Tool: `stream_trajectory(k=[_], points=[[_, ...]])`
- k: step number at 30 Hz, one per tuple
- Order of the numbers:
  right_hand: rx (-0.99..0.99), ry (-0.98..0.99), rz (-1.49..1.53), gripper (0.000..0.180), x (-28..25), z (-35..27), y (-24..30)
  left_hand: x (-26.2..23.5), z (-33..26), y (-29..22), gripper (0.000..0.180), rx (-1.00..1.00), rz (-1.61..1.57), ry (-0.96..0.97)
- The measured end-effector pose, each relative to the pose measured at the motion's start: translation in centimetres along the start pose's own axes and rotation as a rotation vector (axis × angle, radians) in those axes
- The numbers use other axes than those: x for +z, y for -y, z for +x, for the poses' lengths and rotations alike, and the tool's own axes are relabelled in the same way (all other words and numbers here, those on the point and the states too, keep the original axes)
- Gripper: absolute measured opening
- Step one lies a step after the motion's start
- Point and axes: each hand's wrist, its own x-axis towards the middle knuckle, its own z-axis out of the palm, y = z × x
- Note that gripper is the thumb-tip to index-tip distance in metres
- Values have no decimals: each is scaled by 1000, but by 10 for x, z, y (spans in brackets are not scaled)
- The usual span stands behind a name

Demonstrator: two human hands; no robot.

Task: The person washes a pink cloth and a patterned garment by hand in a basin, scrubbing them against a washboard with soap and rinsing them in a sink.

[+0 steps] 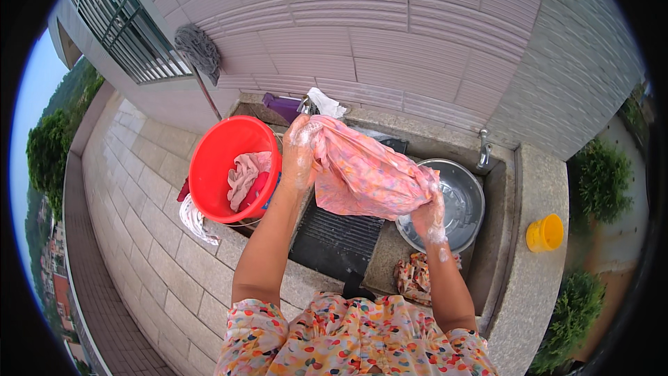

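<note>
A pink patterned cloth garment [372, 167] is stretched between my two hands, above the stone wash sink [501, 237]. My left hand [300, 146], wet with white suds, grips its upper left end. Suds also cover my right hand [430, 216], closed on the lower right end over a round metal basin [463, 202]. Below the garment lies a black ribbed washboard [334, 240]. A bunched multicoloured cloth [415, 278] rests in the sink beside my right forearm. Left of my left hand stands a red bucket [209, 167] with pink and red clothes [245, 177] inside.
Behind the basin is a metal tap [484, 150]. A yellow tub [545, 233] sits on the right ledge. A purple container [284, 106] and white cloth [325, 102] lie at the back. A grey mop [198, 52] leans on the wall; striped white fabric [197, 221] hangs below the bucket.
</note>
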Motion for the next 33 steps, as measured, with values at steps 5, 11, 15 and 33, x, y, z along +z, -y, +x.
stream_trajectory(k=[5, 11, 15, 33], points=[[318, -330, -319, 37, -73, -20, -8, 9, -3, 0, 12, -77, 115, 138], [-161, -114, -923, 45, -59, -4, -45, 6, -23, 36, 12, -230, 773, 535], [-152, 369, -1041, 49, -12, 19, -45, 13, -28, 25, 15, -229, 710, 624], [-490, 159, -1529, 7, 7, 14, 64, -48, -20, 6, 16, -163, 662, 378]])
